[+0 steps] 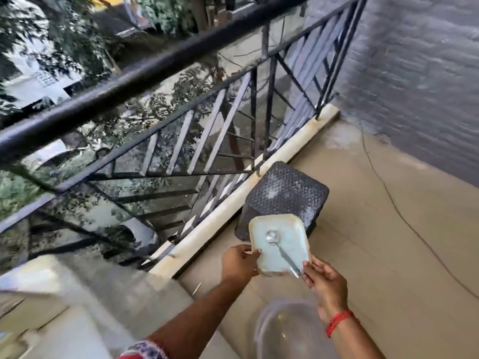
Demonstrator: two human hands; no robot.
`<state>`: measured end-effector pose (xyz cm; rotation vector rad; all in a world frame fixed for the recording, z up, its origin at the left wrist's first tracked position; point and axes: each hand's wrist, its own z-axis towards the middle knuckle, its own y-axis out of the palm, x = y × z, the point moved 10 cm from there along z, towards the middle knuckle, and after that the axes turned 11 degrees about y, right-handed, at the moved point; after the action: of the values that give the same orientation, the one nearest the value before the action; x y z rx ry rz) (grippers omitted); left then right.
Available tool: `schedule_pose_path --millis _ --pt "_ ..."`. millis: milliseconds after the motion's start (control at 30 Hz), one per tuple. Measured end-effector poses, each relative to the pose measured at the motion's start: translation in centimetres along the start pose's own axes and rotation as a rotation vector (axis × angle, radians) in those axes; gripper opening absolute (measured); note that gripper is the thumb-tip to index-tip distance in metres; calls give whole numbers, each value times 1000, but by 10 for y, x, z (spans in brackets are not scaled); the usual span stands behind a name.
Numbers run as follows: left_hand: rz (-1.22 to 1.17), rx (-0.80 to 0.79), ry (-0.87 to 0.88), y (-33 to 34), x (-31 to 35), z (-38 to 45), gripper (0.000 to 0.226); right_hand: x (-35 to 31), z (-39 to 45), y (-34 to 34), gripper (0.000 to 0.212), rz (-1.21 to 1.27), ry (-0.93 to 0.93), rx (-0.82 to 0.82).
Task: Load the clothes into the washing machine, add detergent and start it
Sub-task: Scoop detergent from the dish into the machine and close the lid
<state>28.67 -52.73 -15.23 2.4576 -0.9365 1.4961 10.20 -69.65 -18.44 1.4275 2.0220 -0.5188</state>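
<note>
Nearest, a clear plastic lid (pixel 290 330) blurs low in frame. Beyond it, left hand (pixel 239 261) grips the pale detergent tub (pixel 281 244) by its left rim, thumb over the edge. Right hand (pixel 325 281) pinches the metal spoon (pixel 282 251) handle; its bowl lies on pale powder inside. Behind, black stool (pixel 287 195), then railing (pixel 181 120).
</note>
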Motion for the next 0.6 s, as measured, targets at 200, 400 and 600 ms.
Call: schedule_pose_path --millis 200,400,600 --pt "160 87 3 36 -43 113 13 26 121 20 37 157 114 47" --pt "379 22 80 86 -67 205 25 50 232 37 39 277 160 72" --pt "511 -2 151 122 -83 250 33 60 289 34 36 324 128 140"
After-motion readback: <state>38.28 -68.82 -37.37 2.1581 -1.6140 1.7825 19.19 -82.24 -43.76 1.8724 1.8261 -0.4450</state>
